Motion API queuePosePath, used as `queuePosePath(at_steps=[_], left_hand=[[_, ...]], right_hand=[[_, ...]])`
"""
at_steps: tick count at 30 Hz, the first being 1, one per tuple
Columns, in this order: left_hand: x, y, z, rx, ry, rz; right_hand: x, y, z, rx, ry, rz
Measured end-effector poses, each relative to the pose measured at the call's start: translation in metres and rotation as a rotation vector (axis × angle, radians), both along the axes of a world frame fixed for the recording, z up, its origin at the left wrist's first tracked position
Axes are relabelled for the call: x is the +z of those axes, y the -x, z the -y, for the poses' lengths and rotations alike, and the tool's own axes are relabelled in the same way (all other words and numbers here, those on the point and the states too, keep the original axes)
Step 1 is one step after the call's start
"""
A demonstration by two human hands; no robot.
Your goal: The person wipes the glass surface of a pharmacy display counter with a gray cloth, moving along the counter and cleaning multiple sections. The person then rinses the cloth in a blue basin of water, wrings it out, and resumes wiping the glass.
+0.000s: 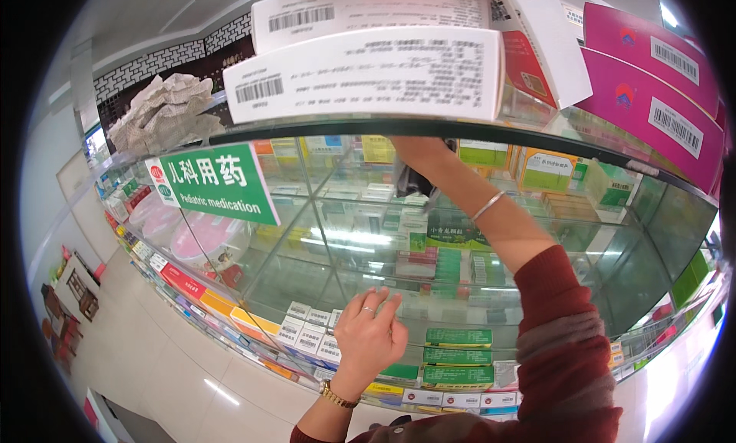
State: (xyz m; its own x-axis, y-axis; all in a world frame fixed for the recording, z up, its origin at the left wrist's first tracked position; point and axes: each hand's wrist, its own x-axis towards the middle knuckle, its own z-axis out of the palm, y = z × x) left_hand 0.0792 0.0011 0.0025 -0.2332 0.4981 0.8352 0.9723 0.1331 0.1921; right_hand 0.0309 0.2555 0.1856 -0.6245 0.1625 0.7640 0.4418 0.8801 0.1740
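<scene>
My right hand reaches in under the dark edge of the upper glass shelf, its fingers mostly hidden there. A dark cloth hangs at that hand; the grip itself does not show. A silver bangle circles the right wrist. Lower down, my left hand is over the glass cabinet, beside small white medicine boxes, fingers loosely curled and nothing visible in them. It wears a ring, with a gold-coloured watch on the wrist. Green medicine boxes lie stacked to its right.
Large white boxes and magenta boxes stand on the top shelf. A green "Pediatric medication" sign hangs at the left, near crumpled paper. Glass panes divide the cabinet. Wooden chairs stand on the tiled floor.
</scene>
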Motion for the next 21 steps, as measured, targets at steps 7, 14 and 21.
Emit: queuePosePath(at_steps=[7, 14, 21], left_hand=[[0.001, -0.003, -0.008, -0.028, -0.005, 0.006], [0.002, 0.001, -0.002, -0.023, 0.007, 0.012], [0.000, 0.001, -0.008, -0.034, 0.017, 0.015]], right_hand=[[-0.024, 0.034, -0.058, 0.268, -0.352, -0.506], [-0.044, -0.020, -0.048, 0.060, -0.605, -0.204], [-0.008, -0.015, -0.049, -0.005, -0.515, -0.243]])
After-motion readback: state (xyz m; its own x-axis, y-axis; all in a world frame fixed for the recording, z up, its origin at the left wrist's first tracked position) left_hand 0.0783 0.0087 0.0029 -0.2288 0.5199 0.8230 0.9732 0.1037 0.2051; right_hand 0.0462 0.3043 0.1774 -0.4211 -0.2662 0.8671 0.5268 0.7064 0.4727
